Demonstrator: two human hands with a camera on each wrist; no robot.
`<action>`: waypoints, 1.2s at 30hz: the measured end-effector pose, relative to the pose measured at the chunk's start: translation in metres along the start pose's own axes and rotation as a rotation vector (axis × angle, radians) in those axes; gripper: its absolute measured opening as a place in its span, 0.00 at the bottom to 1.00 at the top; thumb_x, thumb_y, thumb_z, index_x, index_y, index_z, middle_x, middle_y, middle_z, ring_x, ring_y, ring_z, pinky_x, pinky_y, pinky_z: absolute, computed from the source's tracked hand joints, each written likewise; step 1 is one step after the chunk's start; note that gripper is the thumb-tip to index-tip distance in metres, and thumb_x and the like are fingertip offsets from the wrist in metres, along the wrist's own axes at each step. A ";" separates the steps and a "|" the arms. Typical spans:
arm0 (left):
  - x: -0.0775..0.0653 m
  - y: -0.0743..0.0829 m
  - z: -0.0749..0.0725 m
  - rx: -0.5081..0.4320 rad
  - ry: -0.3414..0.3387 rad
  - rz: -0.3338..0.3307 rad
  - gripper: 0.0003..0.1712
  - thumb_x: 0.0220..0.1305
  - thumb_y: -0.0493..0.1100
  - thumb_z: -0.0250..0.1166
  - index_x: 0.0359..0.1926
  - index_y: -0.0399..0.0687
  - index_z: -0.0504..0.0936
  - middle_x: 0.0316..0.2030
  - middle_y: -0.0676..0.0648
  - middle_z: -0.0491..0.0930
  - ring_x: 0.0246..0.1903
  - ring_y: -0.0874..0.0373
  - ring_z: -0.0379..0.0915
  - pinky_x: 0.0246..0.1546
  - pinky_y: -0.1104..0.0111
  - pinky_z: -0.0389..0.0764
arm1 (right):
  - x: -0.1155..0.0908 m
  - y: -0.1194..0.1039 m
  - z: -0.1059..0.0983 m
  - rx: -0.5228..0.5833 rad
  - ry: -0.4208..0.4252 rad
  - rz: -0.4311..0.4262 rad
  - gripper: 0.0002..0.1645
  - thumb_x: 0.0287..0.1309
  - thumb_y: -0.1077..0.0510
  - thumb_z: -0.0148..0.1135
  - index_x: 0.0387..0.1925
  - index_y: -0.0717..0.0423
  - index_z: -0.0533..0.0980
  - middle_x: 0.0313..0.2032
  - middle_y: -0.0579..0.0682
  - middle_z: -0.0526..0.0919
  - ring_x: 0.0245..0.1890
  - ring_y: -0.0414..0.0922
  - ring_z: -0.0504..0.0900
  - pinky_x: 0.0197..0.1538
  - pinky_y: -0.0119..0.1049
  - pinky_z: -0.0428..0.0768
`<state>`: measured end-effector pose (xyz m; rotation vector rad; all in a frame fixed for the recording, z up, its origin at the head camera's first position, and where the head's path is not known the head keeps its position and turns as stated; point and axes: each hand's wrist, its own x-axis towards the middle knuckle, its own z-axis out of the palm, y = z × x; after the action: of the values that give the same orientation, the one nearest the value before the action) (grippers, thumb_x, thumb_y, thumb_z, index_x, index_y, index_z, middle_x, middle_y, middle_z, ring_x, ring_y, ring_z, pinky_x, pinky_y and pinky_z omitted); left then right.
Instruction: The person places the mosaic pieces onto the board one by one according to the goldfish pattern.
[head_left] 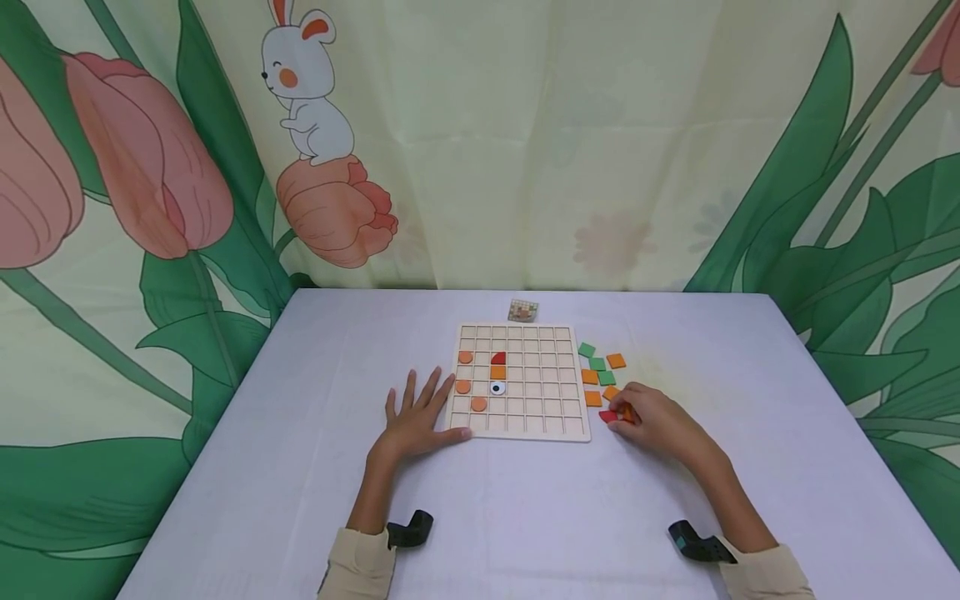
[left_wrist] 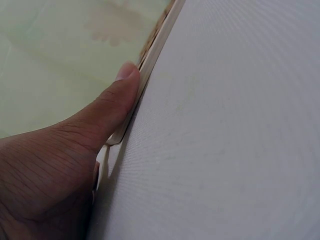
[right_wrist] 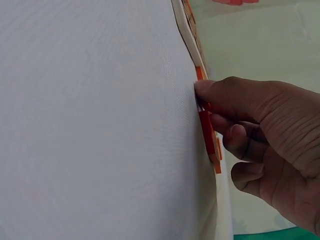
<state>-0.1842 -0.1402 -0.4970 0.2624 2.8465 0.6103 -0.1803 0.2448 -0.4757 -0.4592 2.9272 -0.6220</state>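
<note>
Two sleeves (head_left: 360,567): beige, nearest me, with a black wrist mount (head_left: 410,529) at each arm.
Arm pose: I see both forearms reach forward over the table (head_left: 540,517) and angle inward.
Left hand (head_left: 415,423): low, fingers straight and spread wide, fingertips by the grid board's left side, thumb against its near left corner; it grasps nothing.
Right hand (head_left: 656,421): bent inward and down, thumb and forefinger in a narrow pinch on a red tile (head_left: 608,416), other fingers curled; I cannot tell whether the tile is lifted.
Beside the pinch: another red tile (right_wrist: 206,132), just right of the thumb.
Grid board (head_left: 543,392): between the hands, bearing three orange discs (head_left: 478,403), an eye disc (head_left: 498,388), an orange square (head_left: 498,372) and a curved red piece (head_left: 498,358) in one column.
Loose tiles: orange (head_left: 592,398) and green (head_left: 597,364), along the board's right edge.
Card (head_left: 522,311): patterned, just beyond the board.
Backdrop (head_left: 480,167): tulips and a rabbit.
</note>
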 end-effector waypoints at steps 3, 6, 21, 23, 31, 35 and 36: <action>0.001 -0.001 0.002 0.003 0.001 0.001 0.58 0.51 0.74 0.64 0.77 0.64 0.49 0.79 0.49 0.39 0.76 0.39 0.20 0.69 0.35 0.28 | 0.000 0.001 0.001 -0.005 0.006 -0.005 0.14 0.51 0.53 0.74 0.37 0.54 0.81 0.30 0.45 0.75 0.32 0.41 0.73 0.38 0.34 0.80; 0.001 -0.003 0.003 0.008 0.002 0.001 0.58 0.51 0.75 0.63 0.77 0.64 0.49 0.79 0.50 0.39 0.76 0.39 0.20 0.69 0.35 0.28 | 0.000 0.001 0.001 0.007 0.010 -0.006 0.15 0.51 0.52 0.74 0.37 0.54 0.80 0.30 0.44 0.76 0.32 0.41 0.73 0.38 0.34 0.80; 0.002 -0.005 0.004 0.012 0.009 0.010 0.58 0.51 0.75 0.63 0.77 0.65 0.49 0.79 0.50 0.39 0.77 0.40 0.20 0.69 0.35 0.28 | 0.016 -0.025 0.005 0.072 0.060 -0.027 0.16 0.50 0.50 0.74 0.38 0.52 0.80 0.29 0.44 0.77 0.32 0.41 0.71 0.31 0.28 0.73; 0.002 -0.005 0.004 0.014 0.015 0.009 0.58 0.51 0.75 0.63 0.77 0.65 0.49 0.79 0.51 0.39 0.77 0.40 0.20 0.69 0.36 0.28 | 0.020 -0.031 0.006 0.077 0.059 -0.042 0.16 0.49 0.49 0.75 0.37 0.51 0.80 0.29 0.43 0.78 0.31 0.40 0.72 0.31 0.28 0.73; 0.004 -0.007 0.007 0.018 0.010 0.006 0.59 0.50 0.77 0.63 0.77 0.66 0.46 0.79 0.52 0.37 0.77 0.42 0.18 0.70 0.37 0.27 | 0.035 -0.053 0.014 0.060 0.080 -0.148 0.15 0.49 0.48 0.75 0.34 0.49 0.79 0.30 0.42 0.79 0.29 0.37 0.71 0.29 0.28 0.71; 0.005 -0.008 0.008 0.025 0.003 0.005 0.59 0.50 0.77 0.62 0.77 0.66 0.47 0.79 0.52 0.37 0.77 0.41 0.19 0.69 0.36 0.27 | 0.044 -0.064 0.020 0.045 0.074 -0.173 0.14 0.50 0.47 0.74 0.34 0.48 0.80 0.31 0.40 0.81 0.28 0.36 0.72 0.29 0.27 0.71; 0.005 -0.008 0.008 0.025 0.004 0.005 0.59 0.50 0.77 0.62 0.77 0.65 0.47 0.79 0.52 0.37 0.77 0.41 0.19 0.69 0.36 0.27 | 0.046 -0.067 0.021 0.043 0.070 -0.173 0.15 0.50 0.47 0.74 0.35 0.48 0.80 0.31 0.40 0.81 0.28 0.36 0.72 0.29 0.27 0.71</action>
<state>-0.1876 -0.1432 -0.5083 0.2724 2.8602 0.5770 -0.2022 0.1636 -0.4696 -0.7047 2.9537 -0.7346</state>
